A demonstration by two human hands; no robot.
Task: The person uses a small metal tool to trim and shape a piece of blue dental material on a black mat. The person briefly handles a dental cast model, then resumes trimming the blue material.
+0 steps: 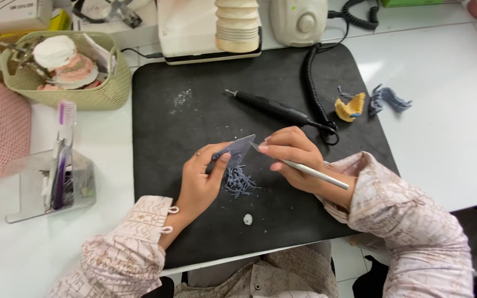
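One grey-blue printed piece [235, 149], a flat plate with a tangle of thin struts under it, sits at the middle of the black mat [194, 72], pinched in the left hand [202, 179]. The right hand [291, 154], at its 3 o'clock, grips one slim metal tool [305, 168], tip touching the plate's edge. One white crumb [248, 219] lies at 6 o'clock. One black handpiece [269, 107] rests at 1 o'clock, with one yellow cast [350, 107] and one grey scrap [388, 99] at 2 o'clock.

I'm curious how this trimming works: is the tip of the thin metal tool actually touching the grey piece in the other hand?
Touching. In the head view, the metal tool in the right hand meets the edge of the grey piece pinched by the left hand.
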